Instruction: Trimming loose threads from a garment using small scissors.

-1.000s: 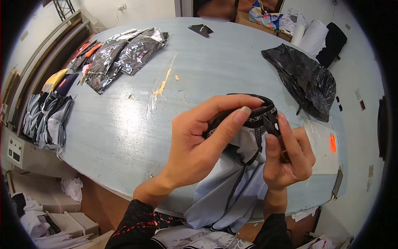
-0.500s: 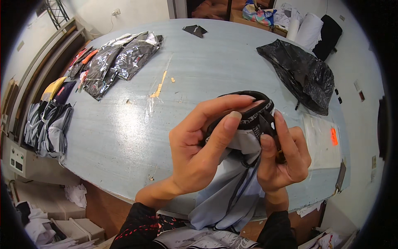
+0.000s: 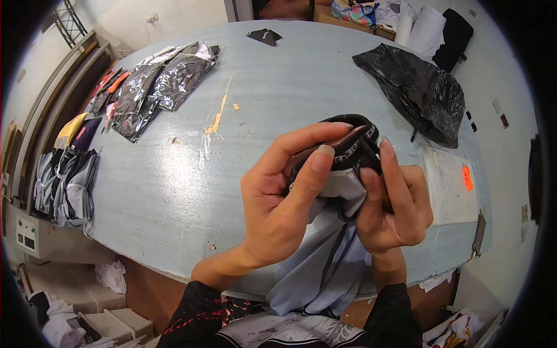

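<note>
Above the near part of the table I hold up a grey garment [image 3: 316, 269] with dark piping. A black band [image 3: 346, 152] with pale lettering forms a loop at its top edge. My left hand [image 3: 278, 200] grips this loop from the left, its thumb on the outside and fingers reaching over into the opening. On the other side my right hand [image 3: 397, 206] pinches the band, thumb against forefinger, beside a dark loose strip. The rest of the garment hangs below my hands toward my lap. My right palm is hidden, so anything else inside it does not show.
Clear-bagged dark garments [image 3: 162, 81] lie at the far left of the blue-grey table [image 3: 168, 191], near a tied grey bundle [image 3: 69, 185]. A black plastic bag [image 3: 415, 87] is at the far right, above a pale plastic packet [image 3: 447, 185]. A small black piece [image 3: 264, 36] lies at the back.
The view has shifted slightly. Both hands still hold the band; my right fingertips have moved slightly up along it. A brassy bit seen by my right fingers earlier no longer shows.
</note>
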{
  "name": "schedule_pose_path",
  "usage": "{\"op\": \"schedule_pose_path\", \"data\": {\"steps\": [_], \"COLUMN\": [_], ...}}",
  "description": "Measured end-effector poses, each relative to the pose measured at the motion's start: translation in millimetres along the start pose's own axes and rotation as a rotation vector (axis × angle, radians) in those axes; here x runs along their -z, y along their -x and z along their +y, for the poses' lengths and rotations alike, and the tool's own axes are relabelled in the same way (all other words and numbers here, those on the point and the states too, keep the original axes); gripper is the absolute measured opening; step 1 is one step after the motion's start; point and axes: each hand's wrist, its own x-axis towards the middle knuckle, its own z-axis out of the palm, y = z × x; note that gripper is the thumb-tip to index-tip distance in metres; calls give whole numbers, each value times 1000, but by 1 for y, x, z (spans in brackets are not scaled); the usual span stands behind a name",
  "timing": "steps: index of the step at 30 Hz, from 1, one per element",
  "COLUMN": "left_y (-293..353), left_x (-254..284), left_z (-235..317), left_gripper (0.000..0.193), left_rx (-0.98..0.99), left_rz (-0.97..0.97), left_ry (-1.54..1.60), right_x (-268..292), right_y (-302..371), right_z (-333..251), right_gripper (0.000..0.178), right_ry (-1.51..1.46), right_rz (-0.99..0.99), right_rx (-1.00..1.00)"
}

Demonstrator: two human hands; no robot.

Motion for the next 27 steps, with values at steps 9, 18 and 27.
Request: {"op": "schedule_pose_path", "data": {"steps": [9, 18, 27], "left_y": [-3, -6, -4], "left_x": [8, 13, 10], "left_z": [1, 7, 5], "left_gripper": [28, 23, 22], "left_rx": [0, 102, 99], "left_rz": [63, 137, 143], "left_ry": [1, 123, 144], "right_x": [-2, 1, 4], "right_y": [-4, -9, -8], "right_z": [8, 8, 0], "right_gripper": [30, 36, 36], "right_ry": [-189, -264, -142], "right_rz": [54, -98, -124], "right_rx": [-168, -21, -33]}}
